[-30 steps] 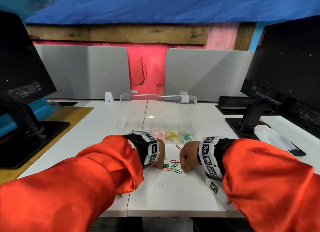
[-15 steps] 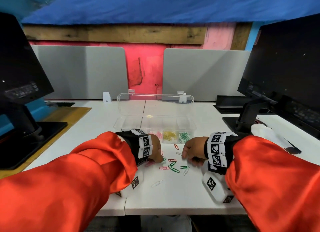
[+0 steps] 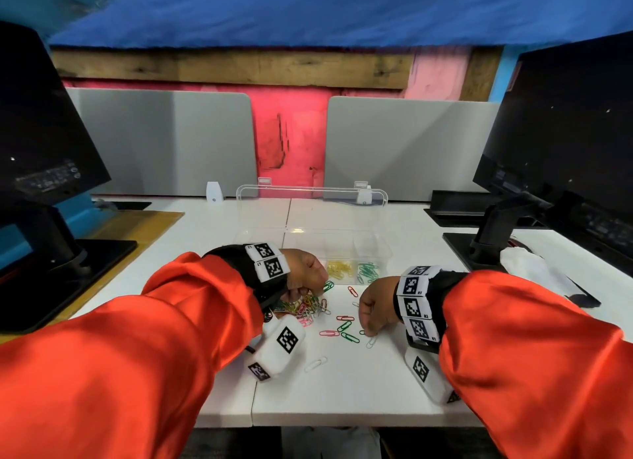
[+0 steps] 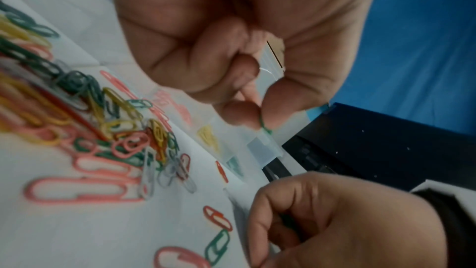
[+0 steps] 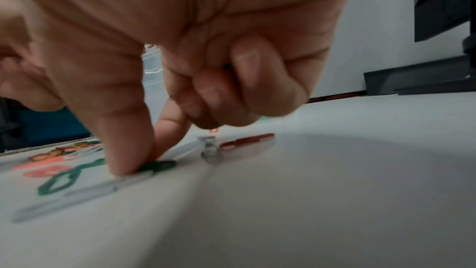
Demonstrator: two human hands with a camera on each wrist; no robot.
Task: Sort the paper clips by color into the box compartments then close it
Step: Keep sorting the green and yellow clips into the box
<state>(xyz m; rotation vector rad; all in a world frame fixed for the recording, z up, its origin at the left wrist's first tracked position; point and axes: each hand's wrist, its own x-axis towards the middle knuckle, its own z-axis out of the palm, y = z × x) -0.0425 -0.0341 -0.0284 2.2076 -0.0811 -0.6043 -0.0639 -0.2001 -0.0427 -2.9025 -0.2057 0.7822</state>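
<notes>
A clear plastic box (image 3: 383, 253) stands with its lid up at the back; yellow clips (image 3: 339, 268) and green clips (image 3: 368, 272) lie in separate compartments. My left hand (image 3: 322, 287) hovers at the box's front edge, thumb and forefinger pinching a green paper clip (image 4: 265, 127). Below it lies a mixed pile of clips (image 3: 310, 308). My right hand (image 3: 366, 330) is down on the table, thumb and forefinger pinching another green clip (image 5: 159, 165). Red (image 3: 345, 318), pink (image 3: 329, 333), green (image 3: 350, 337) and white (image 3: 315, 364) clips lie scattered between the hands.
A black monitor on a stand (image 3: 496, 225) is at the right and another (image 3: 51, 246) at the left. Crumpled white cloth (image 3: 527, 263) lies by the right stand. Grey partition panels (image 3: 404, 147) close off the back of the white table (image 3: 342, 397).
My left hand has lifted off the table toward the box with a green clip, uncovering the mixed pile. My right hand stays low over the scattered clips, its fingertips now down on one.
</notes>
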